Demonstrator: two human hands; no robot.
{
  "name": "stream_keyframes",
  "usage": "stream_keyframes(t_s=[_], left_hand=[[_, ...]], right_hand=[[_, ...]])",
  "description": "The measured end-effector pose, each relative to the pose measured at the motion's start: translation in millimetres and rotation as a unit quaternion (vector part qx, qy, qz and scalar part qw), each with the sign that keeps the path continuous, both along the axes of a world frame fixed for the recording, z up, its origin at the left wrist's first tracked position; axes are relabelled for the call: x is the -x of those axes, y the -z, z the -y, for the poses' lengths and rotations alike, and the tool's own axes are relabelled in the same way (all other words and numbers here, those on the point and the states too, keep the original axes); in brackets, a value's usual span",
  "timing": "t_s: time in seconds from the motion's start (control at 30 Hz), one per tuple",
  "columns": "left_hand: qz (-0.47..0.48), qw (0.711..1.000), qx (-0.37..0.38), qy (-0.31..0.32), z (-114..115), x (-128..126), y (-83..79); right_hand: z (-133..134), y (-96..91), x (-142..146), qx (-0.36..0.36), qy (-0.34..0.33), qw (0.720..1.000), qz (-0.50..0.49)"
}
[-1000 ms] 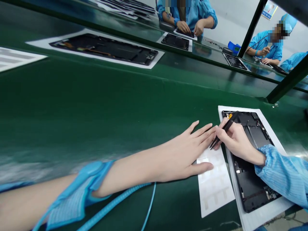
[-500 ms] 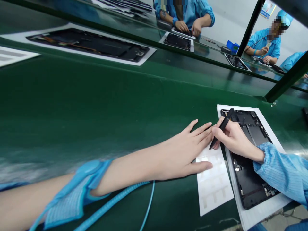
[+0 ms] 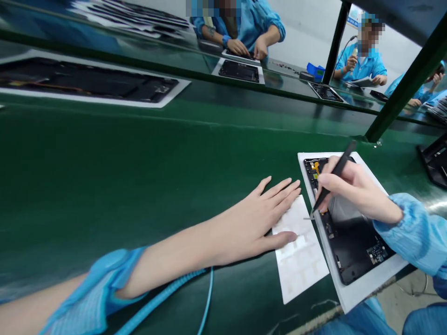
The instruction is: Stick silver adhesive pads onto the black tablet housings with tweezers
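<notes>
My left hand (image 3: pixel 258 223) lies flat with fingers stretched out, its fingertips and thumb resting on a white sheet of small pale stickers (image 3: pixel 303 265). In my right hand (image 3: pixel 352 186) is a pair of black tweezers (image 3: pixel 331 181), gripped like a pen and tilted down to the left. A thin greyish strip (image 3: pixel 308 218) shows at the tweezer tips, above the sheet's right edge. Beneath my right hand, an opened black tablet housing (image 3: pixel 359 246) rests on a white board (image 3: pixel 352 293). My fingers and sleeve hide part of the housing.
Another tablet housing (image 3: pixel 104 83) lies on white backing at the far left. Slanted green posts (image 3: pixel 394 88) rise behind the bench. Co-workers in blue (image 3: pixel 251 28) sit across from me. A blue wristband (image 3: pixel 118 274) and its cord (image 3: pixel 160 298) trail from my left wrist.
My right hand has moved the tweezers right and up off the sheet, and a thin strip now shows at their tips. The left hand stays on the sheet. The view has shifted slightly.
</notes>
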State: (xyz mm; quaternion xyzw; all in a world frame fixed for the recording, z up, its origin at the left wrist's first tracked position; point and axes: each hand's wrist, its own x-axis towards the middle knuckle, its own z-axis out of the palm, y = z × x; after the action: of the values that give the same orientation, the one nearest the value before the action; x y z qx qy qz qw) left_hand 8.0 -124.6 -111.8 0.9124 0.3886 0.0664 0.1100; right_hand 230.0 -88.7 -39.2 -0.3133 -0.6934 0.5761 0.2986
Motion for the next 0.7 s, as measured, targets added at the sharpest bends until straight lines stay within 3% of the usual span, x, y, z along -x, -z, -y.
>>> stream_keyframes(t_s=[0.1, 0.23, 0.3, 0.43, 0.53, 0.7], left_hand=[[0.032, 0.999, -0.024, 0.003, -4.2, 4.4, 7.0], [0.167, 0.975, -0.137, 0.045, 4.0, -9.6, 6.3], [0.220, 0.959, -0.155, 0.086, 14.4, -24.7, -0.6], [0.269, 0.942, -0.114, 0.166, 30.2, -49.4, -12.3], [0.285, 0.940, -0.069, 0.174, 30.4, -53.3, -12.7], [0.256, 0.945, -0.017, 0.205, 23.7, -48.5, -18.1]], right_hand=[[28.0, -0.8, -28.7, -0.058, 0.077, 0.995, -0.004], [73.0, 24.9, -50.3, -0.066, 0.227, 0.972, -0.014], [91.6, 39.3, -49.5, -0.066, 0.311, 0.947, -0.037], [112.4, 58.8, -39.3, -0.132, 0.414, 0.899, -0.051], [116.2, 67.2, -35.5, -0.150, 0.465, 0.871, -0.056], [117.6, 69.3, -34.8, -0.193, 0.473, 0.859, -0.030]])
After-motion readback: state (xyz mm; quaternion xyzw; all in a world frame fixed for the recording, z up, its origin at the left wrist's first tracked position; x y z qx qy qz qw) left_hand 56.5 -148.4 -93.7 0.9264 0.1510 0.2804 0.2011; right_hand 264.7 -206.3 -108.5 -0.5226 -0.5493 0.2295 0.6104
